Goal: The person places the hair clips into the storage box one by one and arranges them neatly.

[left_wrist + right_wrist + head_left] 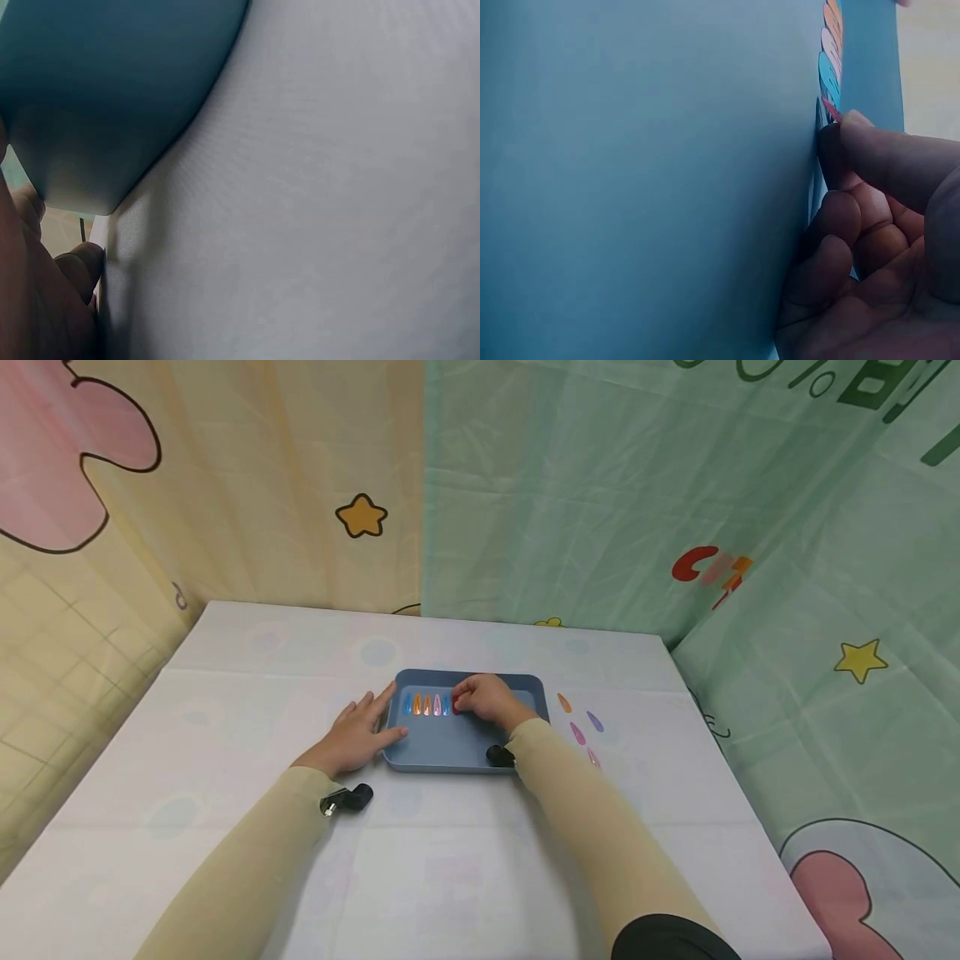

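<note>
A blue-grey tray (442,753) lies on the table. Inside it, near the far side, a row of teardrop-shaped snap hair clips runs left to right: a blue clip (408,704), two orange ones, a pink clip (437,704) and another blue clip (446,704). At the row's right end my right hand (487,697) pinches a red hair clip (831,109) between thumb and forefinger; the fingers partly cover it. My left hand (352,739) has its fingers spread and rests against the tray's left edge, thumb over the rim.
On the table right of the tray lie loose hair clips: an orange one (565,702), a purple one (595,721) and two pink ones, the nearer partly beside the right sleeve (592,810). A white cloth (420,877) covers the table. Printed curtains (540,485) hang behind it.
</note>
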Motion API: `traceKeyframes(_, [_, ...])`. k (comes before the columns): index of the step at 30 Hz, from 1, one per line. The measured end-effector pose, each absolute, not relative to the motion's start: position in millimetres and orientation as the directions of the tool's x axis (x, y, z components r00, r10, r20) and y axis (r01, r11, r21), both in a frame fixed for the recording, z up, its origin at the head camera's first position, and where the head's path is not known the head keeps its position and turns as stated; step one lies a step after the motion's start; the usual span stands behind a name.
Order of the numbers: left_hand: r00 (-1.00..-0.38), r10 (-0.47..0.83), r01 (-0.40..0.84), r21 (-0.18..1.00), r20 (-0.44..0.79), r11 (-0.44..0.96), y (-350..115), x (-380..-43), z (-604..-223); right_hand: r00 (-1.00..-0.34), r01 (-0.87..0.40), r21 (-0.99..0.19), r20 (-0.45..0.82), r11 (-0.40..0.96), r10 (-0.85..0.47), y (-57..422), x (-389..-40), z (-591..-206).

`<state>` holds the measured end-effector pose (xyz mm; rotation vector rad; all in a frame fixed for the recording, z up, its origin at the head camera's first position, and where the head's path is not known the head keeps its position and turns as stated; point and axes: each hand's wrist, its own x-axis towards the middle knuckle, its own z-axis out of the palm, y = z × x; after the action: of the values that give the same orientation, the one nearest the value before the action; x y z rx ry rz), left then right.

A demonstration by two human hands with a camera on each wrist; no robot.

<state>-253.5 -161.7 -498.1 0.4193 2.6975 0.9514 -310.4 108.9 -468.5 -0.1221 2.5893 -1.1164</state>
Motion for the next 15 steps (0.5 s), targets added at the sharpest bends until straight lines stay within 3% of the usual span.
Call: traceKeyframes(15, [-0.928,0.348,0.184,0.644,-0.136,0.743,-161.7,-252.8,-496.7,-0.948,0.029,-0.69,-0.247,0.723,-0.198,107.3,-311.6,-470.9])
